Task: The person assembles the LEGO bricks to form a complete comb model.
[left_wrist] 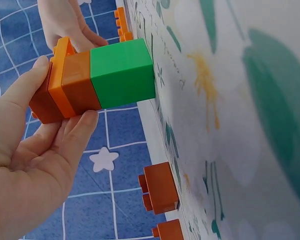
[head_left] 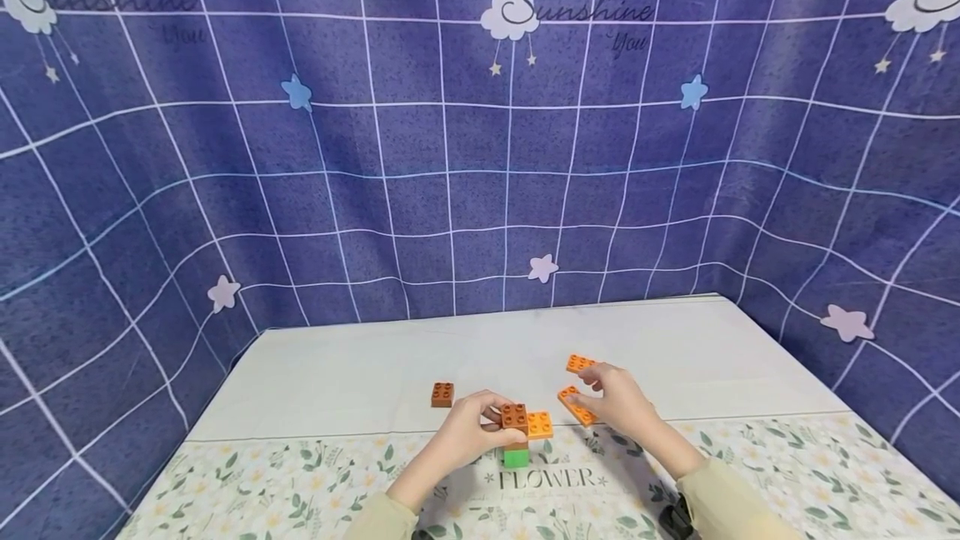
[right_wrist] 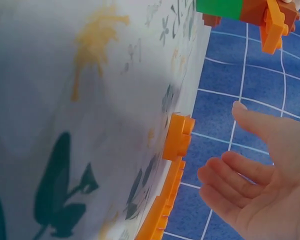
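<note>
My left hand [head_left: 472, 425] grips the upper part of a small upright stack of toy building bricks. At its base is a green brick [left_wrist: 122, 72], then a brown brick [left_wrist: 79, 79], an orange plate [head_left: 540, 425] sticking out to the right, and a top brown brick [head_left: 514, 416]. The thumb and fingers lie on opposite sides of the stack. Over two loose orange plates, the nearer plate [head_left: 576, 407] and the farther plate [head_left: 580, 363], hovers my right hand [right_wrist: 255, 175]. Its fingers are relaxed and hold nothing, apart from the plates in the right wrist view.
A loose brown brick [head_left: 442, 395] lies left of the stack; the left wrist view shows a second brown brick [left_wrist: 161, 187] on the table. A floral cloth [head_left: 300, 482] covers the table's near part, white surface [head_left: 360, 365] beyond. Blue gridded curtain [head_left: 480, 140] surrounds the back and sides.
</note>
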Motion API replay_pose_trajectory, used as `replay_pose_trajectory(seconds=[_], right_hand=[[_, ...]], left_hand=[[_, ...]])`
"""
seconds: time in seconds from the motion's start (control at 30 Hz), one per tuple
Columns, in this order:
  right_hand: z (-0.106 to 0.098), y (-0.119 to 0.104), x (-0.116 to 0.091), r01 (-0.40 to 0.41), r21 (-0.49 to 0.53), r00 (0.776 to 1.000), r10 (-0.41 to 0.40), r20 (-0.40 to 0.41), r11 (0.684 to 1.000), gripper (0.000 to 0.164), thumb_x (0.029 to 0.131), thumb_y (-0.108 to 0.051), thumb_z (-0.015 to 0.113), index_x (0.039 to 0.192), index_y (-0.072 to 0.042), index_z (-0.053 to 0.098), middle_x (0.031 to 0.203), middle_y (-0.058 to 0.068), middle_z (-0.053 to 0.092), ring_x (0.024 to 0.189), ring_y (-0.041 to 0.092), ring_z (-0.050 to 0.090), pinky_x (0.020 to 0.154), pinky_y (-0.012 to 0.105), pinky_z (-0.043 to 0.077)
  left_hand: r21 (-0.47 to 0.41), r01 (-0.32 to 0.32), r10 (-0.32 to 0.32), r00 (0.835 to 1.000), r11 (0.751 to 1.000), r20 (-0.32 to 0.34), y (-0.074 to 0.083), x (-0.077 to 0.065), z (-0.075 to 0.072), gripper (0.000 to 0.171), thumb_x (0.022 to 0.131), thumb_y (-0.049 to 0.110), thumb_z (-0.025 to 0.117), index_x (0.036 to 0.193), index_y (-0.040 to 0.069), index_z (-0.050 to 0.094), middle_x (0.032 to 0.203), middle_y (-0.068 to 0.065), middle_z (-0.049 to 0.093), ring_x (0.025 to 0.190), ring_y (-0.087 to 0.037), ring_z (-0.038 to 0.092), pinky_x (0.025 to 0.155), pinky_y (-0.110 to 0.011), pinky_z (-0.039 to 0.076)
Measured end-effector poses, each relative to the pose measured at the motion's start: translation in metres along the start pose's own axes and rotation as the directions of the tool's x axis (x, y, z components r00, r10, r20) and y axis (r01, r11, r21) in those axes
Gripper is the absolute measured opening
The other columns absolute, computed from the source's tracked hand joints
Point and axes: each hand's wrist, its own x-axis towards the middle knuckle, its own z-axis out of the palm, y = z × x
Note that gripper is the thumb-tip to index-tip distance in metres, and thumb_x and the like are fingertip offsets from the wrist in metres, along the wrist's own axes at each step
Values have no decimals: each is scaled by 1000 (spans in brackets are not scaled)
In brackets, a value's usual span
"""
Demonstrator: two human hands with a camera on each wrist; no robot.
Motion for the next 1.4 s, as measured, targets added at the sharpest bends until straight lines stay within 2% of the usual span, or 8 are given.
replay_pose_trajectory(seconds=[0.23,0.43,0.73,0.93,1.23,1.4], right_hand=[[4,2,0,-54,-10,998,55,18,998,37,77,-23,77,104,2,67,97,13,67,83,23,62,68,34,54],[6,2,-1,-53,-28,998,54,43,998,34,77,-19,78,102,2,67,98,13,67,84,23,62,69,34,55],[7,0,-2,-68,-40,991,71,109,997,39,71,-15,82,102,3,66,96,13,65,80,19,61,68,35,53],[9,2,-4,-60,-88,986,73,151,994,42,68,-12,83,104,1,66,98,10,65,88,23,62,76,38,53],[8,0,-5,-50,-43,979,58,197,998,43,72,-1,77,112,3,63,105,13,65,97,28,62,80,40,54],[10,1,-5,-28,-54,976,39,216,998,44,70,4,75,113,3,63,106,12,63,99,29,61,83,42,53]], left_hand=[[1,1,-1,1000,1000,-1,1,-1,0,47,78,37,75,113,8,64,107,-6,64,86,-14,60,68,-21,54],[-4,-1,1,1000,1000,0,1,-1,0,47,78,36,75,113,7,64,106,-7,64,86,-14,60,69,-19,54],[13,-6,6,1000,1000,-7,1,0,0,48,78,37,75,114,7,64,107,-6,65,86,-15,60,69,-21,54],[13,-7,8,1000,1000,-8,-1,0,1,48,78,38,75,113,7,64,106,-6,64,86,-14,60,69,-20,54],[9,-8,8,1000,1000,-7,-2,0,2,48,78,37,75,113,7,64,106,-6,64,86,-13,60,69,-18,54],[7,-11,11,1000,1000,-10,-2,0,2,48,78,37,75,113,6,64,105,-5,64,86,-13,59,70,-18,54]])
